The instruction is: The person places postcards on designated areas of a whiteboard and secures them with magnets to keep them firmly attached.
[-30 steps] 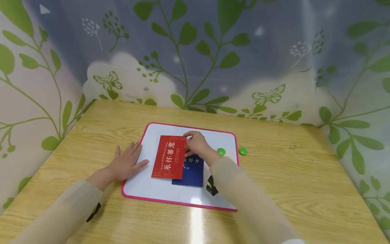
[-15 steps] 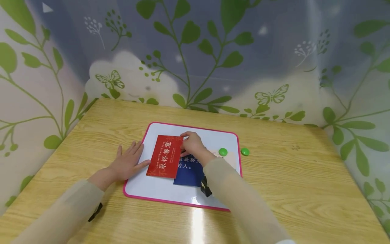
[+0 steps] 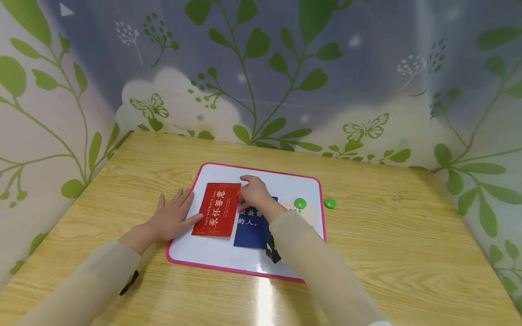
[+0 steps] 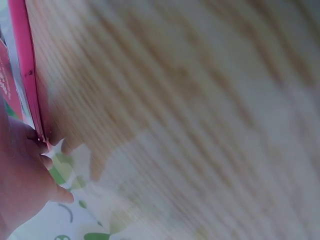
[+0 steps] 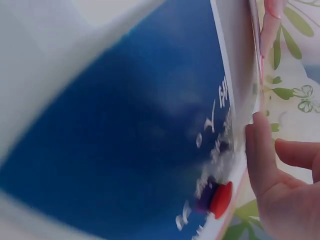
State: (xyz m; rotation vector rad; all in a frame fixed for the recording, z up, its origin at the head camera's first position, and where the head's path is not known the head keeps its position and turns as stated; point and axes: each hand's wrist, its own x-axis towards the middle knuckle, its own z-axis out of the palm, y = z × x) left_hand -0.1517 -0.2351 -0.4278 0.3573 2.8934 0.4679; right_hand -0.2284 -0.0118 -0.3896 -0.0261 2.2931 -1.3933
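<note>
A red card (image 3: pixel 216 209) with white Chinese writing lies over the left part of a white whiteboard (image 3: pixel 204 251) with a pink rim. My right hand (image 3: pixel 253 192) pinches its right edge; its fingertips (image 5: pixel 256 130) show at that edge in the right wrist view. My left hand (image 3: pixel 172 218) lies flat over the board's left rim, fingers spread, thumb tip at the red card's left edge. Just right of the red card is a blue card (image 3: pixel 250 233) with white writing, partly hidden by my right hand and sleeve. A red round magnet (image 5: pixel 221 200) sits on the blue card.
A pale card (image 3: pixel 310 213) is at the board's right side, with a green round magnet (image 3: pixel 300 203) on it. Another green magnet (image 3: pixel 330 203) lies on the wooden table (image 3: pixel 391 253) just outside the rim. A leaf-patterned backdrop (image 3: pixel 293 90) surrounds the table.
The red card has moved left with my right hand and lies lower, uncovering more of the blue card and its writing. My left hand stays in place on the board.
</note>
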